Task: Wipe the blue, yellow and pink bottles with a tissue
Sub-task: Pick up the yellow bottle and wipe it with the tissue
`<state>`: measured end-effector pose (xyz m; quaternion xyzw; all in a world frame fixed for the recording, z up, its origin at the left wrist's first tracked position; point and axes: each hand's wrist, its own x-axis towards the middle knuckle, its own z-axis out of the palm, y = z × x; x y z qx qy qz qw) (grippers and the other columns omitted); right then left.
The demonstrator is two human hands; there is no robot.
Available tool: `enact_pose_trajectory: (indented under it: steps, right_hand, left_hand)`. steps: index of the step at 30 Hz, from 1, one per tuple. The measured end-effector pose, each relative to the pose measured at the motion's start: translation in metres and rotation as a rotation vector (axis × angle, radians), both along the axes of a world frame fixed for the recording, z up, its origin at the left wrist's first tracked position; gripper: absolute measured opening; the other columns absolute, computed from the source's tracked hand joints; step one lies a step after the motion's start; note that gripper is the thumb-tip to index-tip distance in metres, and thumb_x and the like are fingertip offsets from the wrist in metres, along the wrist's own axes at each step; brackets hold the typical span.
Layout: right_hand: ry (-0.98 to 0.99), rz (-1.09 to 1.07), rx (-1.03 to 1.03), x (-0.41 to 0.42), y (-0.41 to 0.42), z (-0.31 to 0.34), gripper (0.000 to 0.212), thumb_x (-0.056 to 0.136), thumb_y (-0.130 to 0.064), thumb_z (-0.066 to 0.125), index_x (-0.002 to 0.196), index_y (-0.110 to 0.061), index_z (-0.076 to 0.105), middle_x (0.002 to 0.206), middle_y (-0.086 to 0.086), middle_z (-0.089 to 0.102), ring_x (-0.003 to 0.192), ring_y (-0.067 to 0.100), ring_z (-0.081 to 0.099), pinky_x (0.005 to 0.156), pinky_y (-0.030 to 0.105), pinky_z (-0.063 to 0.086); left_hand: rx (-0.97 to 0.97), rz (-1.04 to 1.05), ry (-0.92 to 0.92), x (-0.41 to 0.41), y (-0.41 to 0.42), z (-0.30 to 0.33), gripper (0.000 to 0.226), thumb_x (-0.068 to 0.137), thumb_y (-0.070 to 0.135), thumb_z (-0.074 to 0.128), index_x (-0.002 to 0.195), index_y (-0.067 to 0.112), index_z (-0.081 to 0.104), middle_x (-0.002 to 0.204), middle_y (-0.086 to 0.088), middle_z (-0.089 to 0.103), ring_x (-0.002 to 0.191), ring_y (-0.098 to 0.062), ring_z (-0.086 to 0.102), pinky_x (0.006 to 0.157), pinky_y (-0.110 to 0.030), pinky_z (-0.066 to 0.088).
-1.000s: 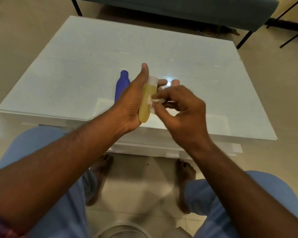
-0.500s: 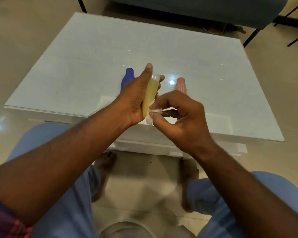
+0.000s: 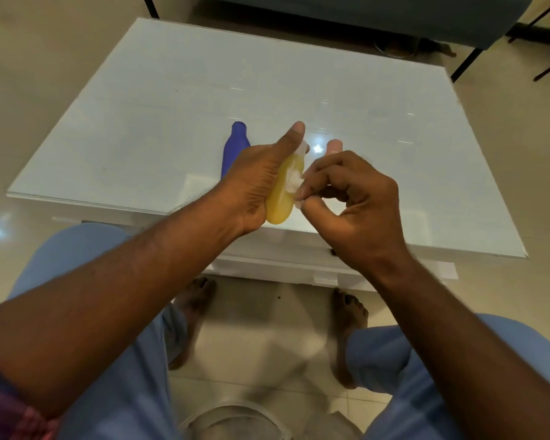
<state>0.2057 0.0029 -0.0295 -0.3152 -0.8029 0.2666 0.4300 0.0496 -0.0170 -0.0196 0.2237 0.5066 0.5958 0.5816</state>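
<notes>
My left hand: I hold the yellow bottle in my palm above the near edge of the table, my thumb laid straight along its side up to the cap, my other fingers hidden behind it.
My right hand: my fingers are curled and pinch a small white tissue between thumb and fingertips.
Tissue: crumpled, pressed against the right side of the yellow bottle about halfway up its body.
Yellow bottle: tilted, its cap pointing away from me and its rounded bottom toward me, clear of the table.
Blue bottle: on the table just left of and behind my left hand, which covers its lower part.
Pink bottle: on the table behind my right hand; only its top shows above my knuckles.
Below the table: my knees in blue trousers and my bare feet on the tiled floor.
</notes>
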Motion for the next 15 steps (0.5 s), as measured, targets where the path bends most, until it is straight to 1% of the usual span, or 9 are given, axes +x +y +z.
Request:
enact_pose_trajectory:
  steps: [2, 3, 4, 5, 6, 8, 12, 14, 15]
  right_hand:
    - [0.078, -0.049, -0.059, 0.001, 0.001, 0.005, 0.011, 0.088, 0.005, 0.074, 0.095, -0.004, 0.075, 0.096, 0.003, 0.073, 0.09, 0.015, 0.072, 0.089, 0.053, 0.062]
    - [0.117, -0.077, -0.089, 0.002, 0.002, 0.008, 0.016, 0.089, 0.006, 0.072, 0.102, -0.003, 0.074, 0.098, 0.003, 0.073, 0.092, 0.016, 0.073, 0.086, 0.042, 0.065]
    - [0.136, -0.094, -0.104, 0.002, 0.004, 0.01, 0.019, 0.09, 0.006, 0.072, 0.107, -0.003, 0.072, 0.101, 0.002, 0.073, 0.093, 0.015, 0.072, 0.083, 0.034, 0.065]
    - [0.139, -0.097, -0.111, 0.002, 0.004, 0.011, 0.021, 0.091, 0.005, 0.072, 0.11, -0.003, 0.071, 0.102, 0.001, 0.073, 0.094, 0.014, 0.072, 0.082, 0.03, 0.064]
    - [0.131, -0.091, -0.113, 0.001, 0.005, 0.011, 0.019, 0.091, 0.004, 0.072, 0.109, -0.002, 0.072, 0.102, 0.001, 0.073, 0.095, 0.014, 0.072, 0.082, 0.03, 0.064]
    - [0.084, -0.04, -0.09, 0.002, 0.005, 0.009, 0.014, 0.089, 0.005, 0.074, 0.102, -0.001, 0.074, 0.102, 0.005, 0.074, 0.098, 0.017, 0.074, 0.088, 0.041, 0.064]
    - [-0.092, 0.066, 0.042, 0.005, 0.004, 0.005, 0.014, 0.084, 0.006, 0.077, 0.094, -0.003, 0.078, 0.097, 0.006, 0.076, 0.096, 0.019, 0.074, 0.088, 0.048, 0.061]
    - [-0.084, 0.019, 0.06, 0.006, 0.004, 0.004, 0.014, 0.086, 0.006, 0.075, 0.096, -0.004, 0.079, 0.099, 0.004, 0.076, 0.096, 0.015, 0.073, 0.09, 0.048, 0.061]
    - [-0.051, -0.023, 0.053, 0.006, 0.004, 0.005, 0.014, 0.087, 0.006, 0.074, 0.097, -0.004, 0.078, 0.099, 0.002, 0.076, 0.094, 0.012, 0.073, 0.092, 0.048, 0.061]
  left_hand:
    - [0.0, -0.019, -0.056, -0.002, 0.001, 0.004, 0.103, 0.066, 0.047, 0.087, 0.153, 0.037, 0.032, 0.096, -0.002, 0.078, 0.102, -0.035, 0.072, 0.088, -0.061, 0.055]
    - [0.091, -0.04, -0.065, -0.003, -0.002, 0.007, 0.06, 0.077, 0.041, 0.083, 0.133, 0.037, 0.062, 0.08, 0.002, 0.078, 0.106, -0.037, 0.07, 0.092, -0.061, 0.054]
    - [0.054, -0.025, -0.064, 0.001, -0.002, 0.008, 0.008, 0.087, 0.035, 0.075, 0.092, 0.039, 0.081, 0.066, 0.007, 0.075, 0.111, -0.039, 0.067, 0.095, -0.06, 0.052]
    - [0.054, -0.066, -0.007, -0.001, -0.004, 0.011, 0.03, 0.092, 0.03, 0.069, 0.065, 0.036, 0.079, 0.058, 0.009, 0.072, 0.112, -0.039, 0.066, 0.096, -0.058, 0.052]
    - [0.062, -0.081, 0.029, 0.004, -0.01, 0.016, 0.028, 0.094, 0.028, 0.067, 0.068, 0.033, 0.077, 0.055, 0.008, 0.071, 0.109, -0.039, 0.068, 0.094, -0.056, 0.054]
    - [0.028, -0.056, -0.088, 0.002, -0.001, 0.018, 0.014, 0.095, 0.029, 0.065, 0.109, 0.027, 0.065, 0.06, 0.004, 0.074, 0.094, -0.033, 0.073, 0.085, -0.049, 0.059]
    - [-0.047, -0.137, -0.165, 0.001, 0.003, 0.022, 0.053, 0.092, 0.039, 0.067, 0.135, 0.01, 0.054, 0.106, -0.012, 0.077, 0.101, -0.034, 0.072, 0.086, -0.051, 0.058]
    - [-0.012, -0.132, -0.103, -0.001, 0.003, 0.02, 0.027, 0.092, 0.033, 0.069, 0.116, 0.021, 0.074, 0.091, -0.007, 0.079, 0.094, -0.03, 0.074, 0.088, -0.051, 0.057]
    - [0.015, -0.173, -0.079, 0.001, 0.002, 0.019, 0.024, 0.096, 0.028, 0.064, 0.082, 0.029, 0.083, 0.074, 0.002, 0.078, 0.085, -0.023, 0.074, 0.088, -0.047, 0.057]
